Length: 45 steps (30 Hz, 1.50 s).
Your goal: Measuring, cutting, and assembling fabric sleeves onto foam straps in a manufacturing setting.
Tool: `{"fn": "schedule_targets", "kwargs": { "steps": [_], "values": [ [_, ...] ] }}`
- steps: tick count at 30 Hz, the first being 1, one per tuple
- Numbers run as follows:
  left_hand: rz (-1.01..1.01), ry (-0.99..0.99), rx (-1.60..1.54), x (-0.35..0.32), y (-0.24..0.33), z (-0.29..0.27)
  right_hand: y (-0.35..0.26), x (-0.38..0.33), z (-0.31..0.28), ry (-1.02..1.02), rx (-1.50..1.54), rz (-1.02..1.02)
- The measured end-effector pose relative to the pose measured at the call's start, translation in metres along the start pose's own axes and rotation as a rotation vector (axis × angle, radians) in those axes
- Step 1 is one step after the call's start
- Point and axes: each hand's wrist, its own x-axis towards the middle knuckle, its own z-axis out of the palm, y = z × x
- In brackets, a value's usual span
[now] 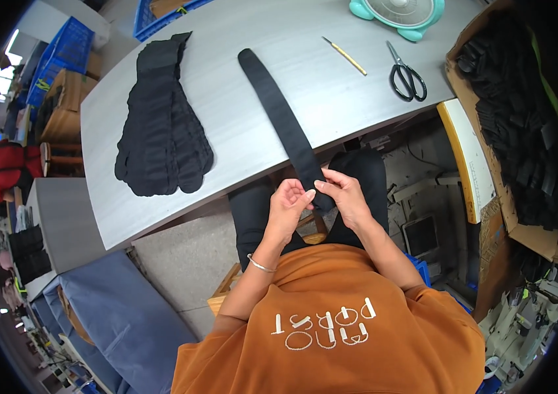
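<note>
Both hands, left hand [289, 200] and right hand [343, 194], pinch the near end of the black strap [279, 111]; its long axis runs toward upper left across the bench [226, 164].

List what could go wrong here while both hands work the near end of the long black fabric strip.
The black fabric strip hangs over the grey table edge; a tug from the left hand or right hand might drag it off. Sliding, it could brush the stack of black fabric pieces beside it.
</note>
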Motion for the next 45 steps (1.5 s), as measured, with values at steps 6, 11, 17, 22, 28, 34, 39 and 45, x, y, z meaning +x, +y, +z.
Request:
{"fn": "schedule_targets", "kwargs": {
  "steps": [6,11,17,22,28,34,39,45],
  "values": [
    [-0.09,0.005,-0.112,0.009,-0.009,-0.015,-0.005,-0.015,0.01,-0.025,0.118,0.147],
    [0.165,0.162,0.231,-0.002,-0.014,-0.003,0.007,-0.015,0.002,0.001,0.136,0.197],
    [-0.134,0.035,-0.113,-0.004,-0.007,-0.011,0.0,-0.016,0.001,-0.074,0.097,0.204],
    [-0.189,-0.006,-0.109,-0.006,-0.01,-0.02,0.002,-0.013,0.011,-0.117,-0.082,0.216],
    [-0.162,0.006,-0.238,-0.004,0.009,-0.003,-0.008,-0.015,0.004,-0.249,-0.104,0.165],
    [-0.228,-0.057,-0.317,0.009,-0.014,0.004,0.009,-0.024,-0.012,-0.278,-0.175,0.103],
    [-0.157,-0.086,-0.398,0.012,0.003,0.011,0.007,-0.044,-0.036,-0.391,-0.369,0.117],
    [0.023,-0.037,-0.271,0.052,0.069,-0.004,0.002,-0.072,-0.048,-0.345,-0.663,-0.173]
  ]
}}
